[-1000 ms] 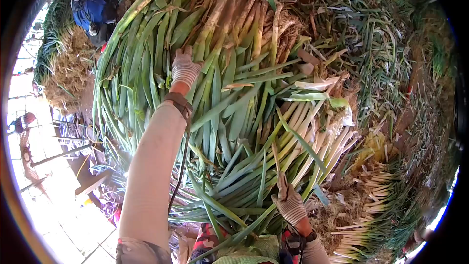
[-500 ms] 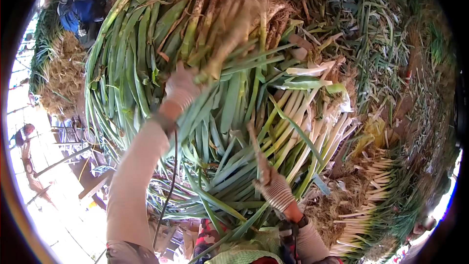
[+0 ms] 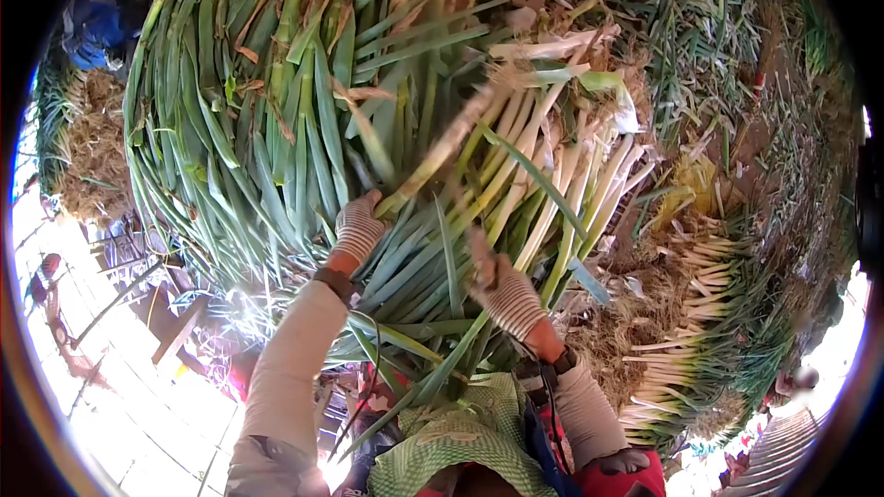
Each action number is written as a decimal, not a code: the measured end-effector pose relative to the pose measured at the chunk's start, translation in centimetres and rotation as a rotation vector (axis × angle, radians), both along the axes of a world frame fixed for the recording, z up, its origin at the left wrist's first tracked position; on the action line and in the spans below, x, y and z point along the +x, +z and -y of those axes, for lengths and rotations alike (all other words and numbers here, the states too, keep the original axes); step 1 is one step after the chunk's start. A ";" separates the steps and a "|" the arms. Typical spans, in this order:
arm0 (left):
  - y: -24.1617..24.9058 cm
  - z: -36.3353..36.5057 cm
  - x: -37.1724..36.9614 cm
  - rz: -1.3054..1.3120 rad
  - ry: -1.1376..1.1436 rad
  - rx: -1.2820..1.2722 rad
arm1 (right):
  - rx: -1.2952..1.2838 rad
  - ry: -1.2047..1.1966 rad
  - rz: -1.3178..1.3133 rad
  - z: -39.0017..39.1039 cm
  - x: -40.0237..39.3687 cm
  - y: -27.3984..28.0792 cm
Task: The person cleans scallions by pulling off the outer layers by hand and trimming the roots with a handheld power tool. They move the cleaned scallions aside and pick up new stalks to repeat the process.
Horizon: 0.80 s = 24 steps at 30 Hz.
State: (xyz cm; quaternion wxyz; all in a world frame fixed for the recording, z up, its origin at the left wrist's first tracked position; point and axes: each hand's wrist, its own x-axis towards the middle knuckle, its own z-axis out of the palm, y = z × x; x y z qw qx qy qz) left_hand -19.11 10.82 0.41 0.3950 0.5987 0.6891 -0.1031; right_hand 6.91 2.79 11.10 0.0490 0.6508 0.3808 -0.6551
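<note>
My left hand [image 3: 359,228], in a striped glove, is closed around a green onion stalk [image 3: 433,164] that slants up to the right, its far end blurred. Lower right of it, my right hand [image 3: 506,296], gloved too, is closed on a narrow brownish tool [image 3: 481,256] that points upward. Beneath both hands lies a large heap of long green onion leaves [image 3: 267,129]. Pale peeled stalks [image 3: 552,166] lie in a bunch just above my right hand, their white ends toward the right.
Rows of trimmed onions [image 3: 677,350] with white stems lie at the lower right. Loose leaves [image 3: 691,37] cover the ground at the upper right. A person in blue [image 3: 92,32] is at the upper left. A root pile [image 3: 92,147] lies below that person.
My left hand has come down toward my body with the stalk in it. My right hand has shifted slightly up, still holding the tool. The view has tilted and shifted.
</note>
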 end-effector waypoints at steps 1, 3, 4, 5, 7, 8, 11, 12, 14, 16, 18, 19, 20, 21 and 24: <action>0.3 -1.0 0.0 -0.015 -0.016 -0.160 | 0.093 -0.074 0.091 0.0 0.7 0.3; 3.6 -2.4 0.4 0.229 0.103 -0.284 | 0.068 -0.051 0.033 0.7 1.2 2.7; 5.5 -2.6 1.3 0.256 0.005 -0.210 | 0.012 0.043 0.067 0.7 1.4 4.3; 7.1 -2.7 2.7 0.270 -0.004 -0.202 | -0.046 0.141 0.101 1.4 1.7 5.7; 10.0 -2.1 6.0 0.297 -0.019 -0.196 | 0.086 0.025 0.099 4.6 3.0 6.7; 8.9 -0.5 7.1 0.351 0.075 -0.159 | 0.074 -0.007 0.128 5.6 3.7 7.6; 6.6 4.5 11.6 0.468 0.344 -0.339 | -0.049 0.009 0.192 10.3 4.8 8.5; 4.8 7.0 12.8 0.453 0.402 -0.327 | -0.057 0.081 0.233 10.2 4.7 10.3; 1.9 11.0 14.7 0.416 0.516 -0.300 | -0.103 0.173 0.230 9.3 4.3 11.4; 3.2 11.2 15.8 0.378 0.490 -0.322 | -0.165 0.098 0.263 10.0 4.7 8.0; 4.4 10.6 16.2 0.337 0.465 -0.340 | -0.151 0.065 0.346 9.2 4.8 5.3; 4.7 10.4 16.1 0.396 0.511 -0.360 | -0.165 0.057 0.351 9.2 4.7 5.4; 4.9 10.3 16.0 0.457 0.555 -0.381 | -0.179 0.046 0.359 9.1 4.7 5.8; 4.9 10.3 15.8 0.520 0.598 -0.403 | -0.194 0.036 0.369 9.0 4.7 6.1; 2.6 12.2 15.4 0.549 0.663 -0.324 | -0.197 0.104 0.289 8.9 4.1 6.5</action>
